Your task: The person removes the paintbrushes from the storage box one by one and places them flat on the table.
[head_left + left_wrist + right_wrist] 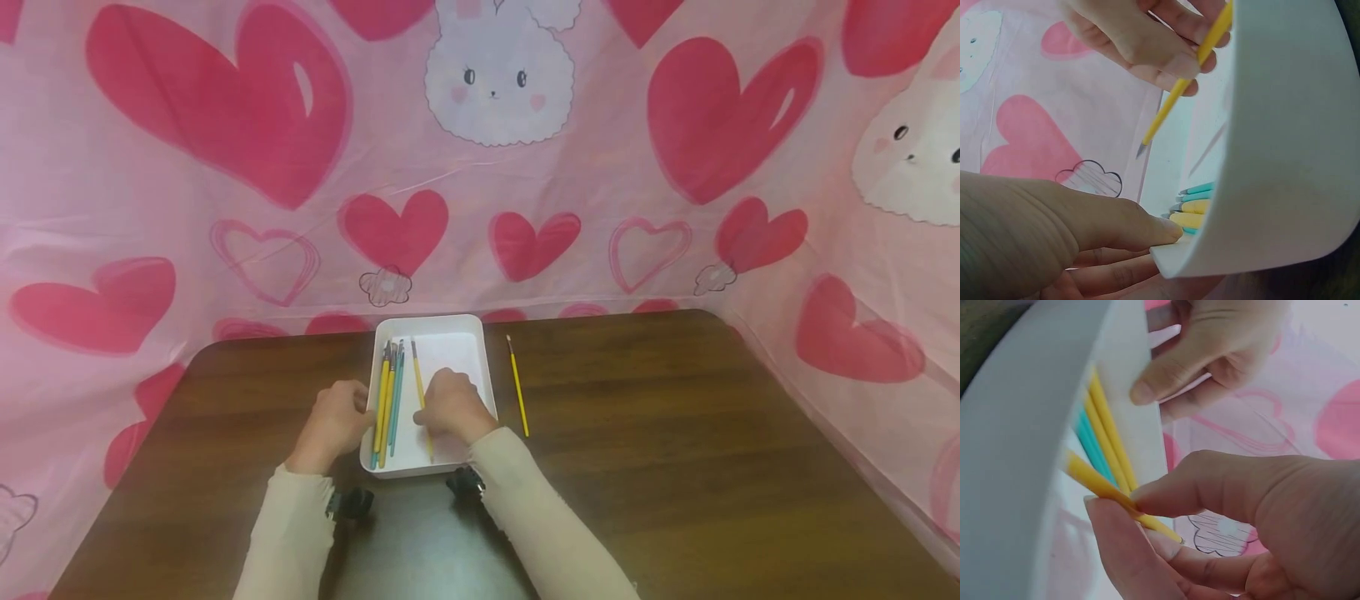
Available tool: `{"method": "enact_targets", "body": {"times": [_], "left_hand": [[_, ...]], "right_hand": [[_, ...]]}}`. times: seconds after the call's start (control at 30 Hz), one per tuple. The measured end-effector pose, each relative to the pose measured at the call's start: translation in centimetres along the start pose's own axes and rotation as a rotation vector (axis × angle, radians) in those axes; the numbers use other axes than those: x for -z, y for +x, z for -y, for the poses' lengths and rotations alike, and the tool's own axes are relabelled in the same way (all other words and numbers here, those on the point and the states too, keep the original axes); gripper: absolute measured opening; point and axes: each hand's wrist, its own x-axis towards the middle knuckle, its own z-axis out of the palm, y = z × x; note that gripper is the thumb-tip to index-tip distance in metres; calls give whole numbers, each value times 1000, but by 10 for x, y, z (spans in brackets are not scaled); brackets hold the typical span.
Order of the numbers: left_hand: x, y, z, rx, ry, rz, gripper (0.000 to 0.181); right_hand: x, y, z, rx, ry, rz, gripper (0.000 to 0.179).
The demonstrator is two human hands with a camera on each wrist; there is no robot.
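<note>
In our right hand [452, 406] we pinch a yellow brush [418, 375] over the tray [431, 321], while our left hand [332, 423] grips the tray's left rim; more brushes [386, 400] (yellow and teal) lie inside along that side, and a lone brush [518, 388] sits on the bench [675, 467] to the right

Passage lies over the table [675, 425] right of the loose paintbrush [518, 387]; cloth [540, 175] bars the far side, while bundled paintbrushes [385, 400] and the left hand [333, 422] obstruct the tray's [459, 350] left edge.
</note>
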Motion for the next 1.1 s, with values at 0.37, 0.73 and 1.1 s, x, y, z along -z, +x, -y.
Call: {"method": "enact_targets", "body": {"times": [0.37,0.73,1.1], "left_hand": [[0,-1,-1,8,5,-6,46],[0,-2,-1,15,-6,-3,45],[0,0,-1,13,-3,-1,47]], "right_hand": [[20,-5,-4,-28,86,4,19],[43,-4,-18,18,154,-27,13],[60,-3,-31,-24,213,-35,15]]}}
